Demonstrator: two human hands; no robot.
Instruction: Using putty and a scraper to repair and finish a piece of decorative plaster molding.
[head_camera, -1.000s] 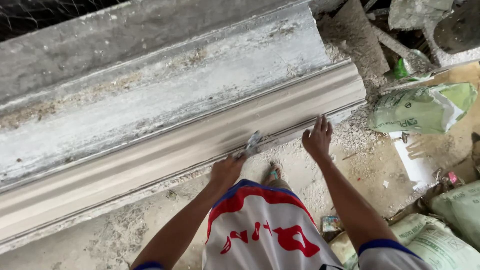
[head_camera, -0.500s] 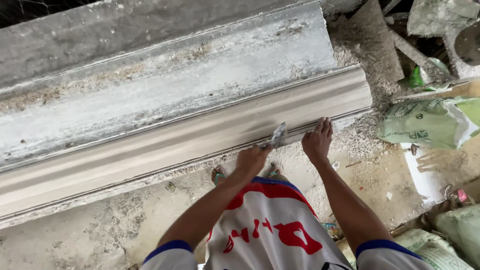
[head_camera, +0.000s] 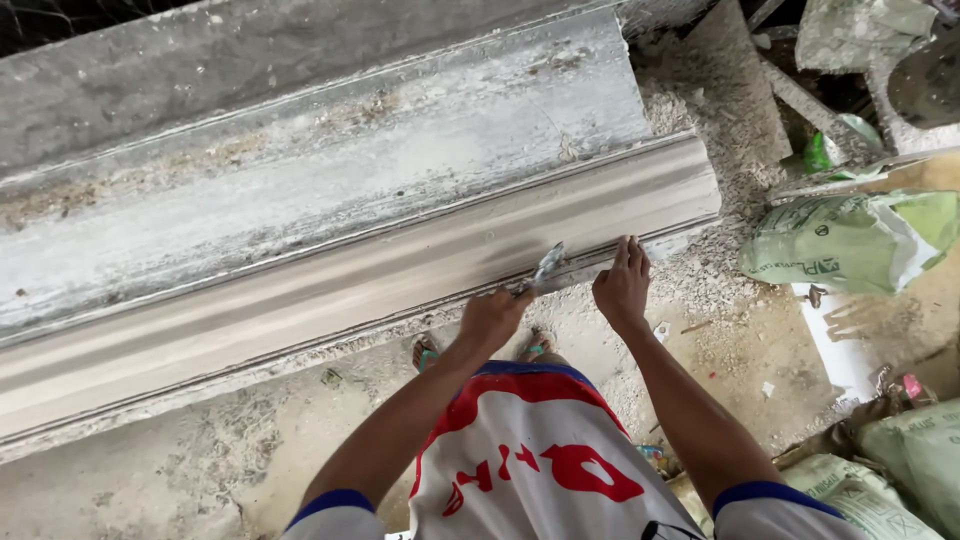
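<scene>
As I look down from the head camera, my left hand (head_camera: 492, 318) is clenched around the handle of a small metal scraper (head_camera: 546, 268), whose blade touches the lower front edge of the long grey plaster moulding (head_camera: 330, 290). My right hand (head_camera: 622, 287) grasps nothing; its fingers (head_camera: 630, 252) are extended and rest against the same edge, just beside the blade. The moulding lies on a dusty concrete bench (head_camera: 300, 170), running from lower left to upper right. Green-and-white sacks (head_camera: 850, 245) lie well apart on the floor to my right.
</scene>
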